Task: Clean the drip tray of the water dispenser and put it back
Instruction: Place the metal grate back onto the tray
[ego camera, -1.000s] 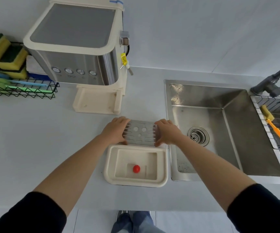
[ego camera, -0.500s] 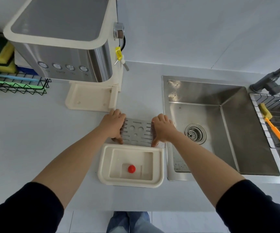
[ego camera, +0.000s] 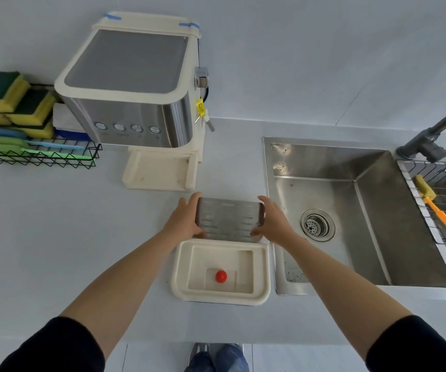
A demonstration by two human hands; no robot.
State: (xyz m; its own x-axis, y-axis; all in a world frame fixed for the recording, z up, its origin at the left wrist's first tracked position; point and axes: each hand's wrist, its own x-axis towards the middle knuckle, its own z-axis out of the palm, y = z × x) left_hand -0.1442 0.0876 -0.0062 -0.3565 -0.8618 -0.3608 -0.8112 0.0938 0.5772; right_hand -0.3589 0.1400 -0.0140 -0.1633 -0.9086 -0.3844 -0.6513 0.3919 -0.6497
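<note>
Head view: grate (ego camera: 229,220) is gripped by left hand (ego camera: 187,221) and right hand (ego camera: 271,222) above tray (ego camera: 220,298), frame centre; rinsing at sink (ego camera: 350,210) likely follows.

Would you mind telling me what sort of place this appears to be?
Most likely a kitchen counter: a stainless steel sink with a faucet, a water dispenser, and scrubbing sponges in a wire rack.

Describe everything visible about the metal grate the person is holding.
The metal grate is a thin, rectangular, brushed-steel plate with rounded corners and rows of short slots. It is lifted and tilted above the counter, just behind the cream drip tray, gripped at its short ends by the left hand and right hand.
</note>
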